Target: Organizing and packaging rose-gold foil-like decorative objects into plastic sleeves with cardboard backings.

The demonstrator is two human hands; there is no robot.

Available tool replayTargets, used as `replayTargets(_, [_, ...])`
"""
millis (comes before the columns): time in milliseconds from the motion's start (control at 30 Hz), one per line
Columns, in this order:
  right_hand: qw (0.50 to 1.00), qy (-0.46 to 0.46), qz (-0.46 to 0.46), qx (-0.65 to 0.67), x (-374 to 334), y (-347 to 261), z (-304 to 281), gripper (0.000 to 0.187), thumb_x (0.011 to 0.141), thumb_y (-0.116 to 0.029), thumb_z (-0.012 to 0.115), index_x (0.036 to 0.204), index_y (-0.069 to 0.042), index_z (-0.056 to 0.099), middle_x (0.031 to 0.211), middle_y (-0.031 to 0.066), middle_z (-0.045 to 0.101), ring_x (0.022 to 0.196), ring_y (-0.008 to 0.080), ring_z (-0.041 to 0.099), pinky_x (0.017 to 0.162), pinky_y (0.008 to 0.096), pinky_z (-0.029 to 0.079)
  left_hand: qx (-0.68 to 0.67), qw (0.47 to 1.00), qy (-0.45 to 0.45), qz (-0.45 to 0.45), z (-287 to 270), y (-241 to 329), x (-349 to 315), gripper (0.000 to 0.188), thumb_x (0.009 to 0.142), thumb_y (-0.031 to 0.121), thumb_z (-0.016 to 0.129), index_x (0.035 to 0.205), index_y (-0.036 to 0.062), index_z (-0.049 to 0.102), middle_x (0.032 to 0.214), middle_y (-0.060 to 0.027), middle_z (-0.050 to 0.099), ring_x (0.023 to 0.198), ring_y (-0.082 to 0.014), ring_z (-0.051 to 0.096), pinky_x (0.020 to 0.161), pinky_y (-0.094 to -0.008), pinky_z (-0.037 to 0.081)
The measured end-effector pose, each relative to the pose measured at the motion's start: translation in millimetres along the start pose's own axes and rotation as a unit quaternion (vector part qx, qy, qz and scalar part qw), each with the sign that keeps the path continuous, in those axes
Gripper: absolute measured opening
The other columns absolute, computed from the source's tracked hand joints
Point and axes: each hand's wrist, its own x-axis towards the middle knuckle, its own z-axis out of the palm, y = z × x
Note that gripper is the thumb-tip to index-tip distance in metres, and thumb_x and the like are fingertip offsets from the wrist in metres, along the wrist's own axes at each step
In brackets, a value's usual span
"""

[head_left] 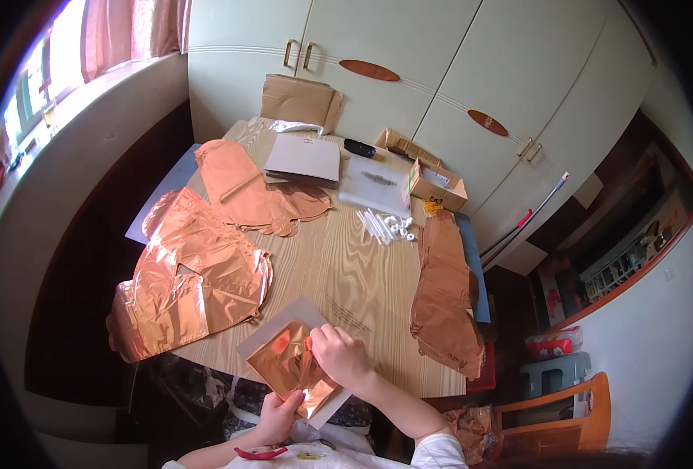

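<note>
A copper-coloured foil sheet, folded into a square packet point(284, 363), lies on a grey card point(303, 311) at the near edge of the table. My left hand point(278, 416) grips the packet's near corner together with the card, thumb on top. Closed over the packet's right side, my right hand point(340, 356) pinches the foil with its fingertips. The packet's surface is creased and shiny. To the left, a large crinkled foil balloon point(198, 281) lies flat, partly over the table's edge. Beyond it rests another flat copper foil balloon point(233, 176).
Flat foil pieces point(443, 293) lie along the table's right side. White sticks point(373, 227) and small white rings point(401, 228) sit mid-table. Farther back are a stack of grey cards point(302, 159), a clear plastic bag point(374, 187) and an open carton point(440, 186). A wooden chair point(593, 414) stands right.
</note>
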Motion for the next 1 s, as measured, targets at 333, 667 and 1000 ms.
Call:
replayTargets(333, [0.997,0.0,-0.074,-0.038,-3.3,-35.0,-2.6,0.01,0.075,-0.013,0.062,0.078,-0.012,0.053,0.072,0.0005,0.049,0.069,0.0136,0.058,0.055,0.0261,0.051,-0.019,1.0,0.007,0.02,5.2,-4.9,-5.7,0.027,0.1,0.011,0.051,0.123,-0.0024,0.051,0.111,-0.0084,0.061,0.096,-0.0163,0.063,0.081,-0.0317,0.056])
replayTargets(667, [0.997,-0.014,-0.078,-0.006,-22.1,-47.8,10.5,0.008,0.075,-0.014,0.063,0.079,-0.011,0.057,0.072,-0.0006,0.049,0.068,0.0125,0.057,0.055,0.0251,0.05,0.033,0.995,0.09,-0.023,-40.3,-1.1,-35.0,0.017,0.1,0.014,0.051,0.109,0.0,0.052,0.098,-0.0137,0.066,0.078,-0.0222,0.07,0.062,-0.0294,0.058])
replayTargets(1000, [0.996,-0.014,-0.085,0.012,-25.9,-50.2,0.2,0.014,0.078,-0.017,0.065,0.089,-0.008,0.064,0.073,-0.0012,0.052,0.067,0.0125,0.055,0.051,0.0251,0.048,0.071,0.995,0.07,0.018,-23.1,8.7,-22.3,0.014,0.097,0.01,0.057,0.095,-0.0029,0.06,0.087,-0.0118,0.069,0.071,-0.0176,0.069,0.058,-0.0263,0.055])
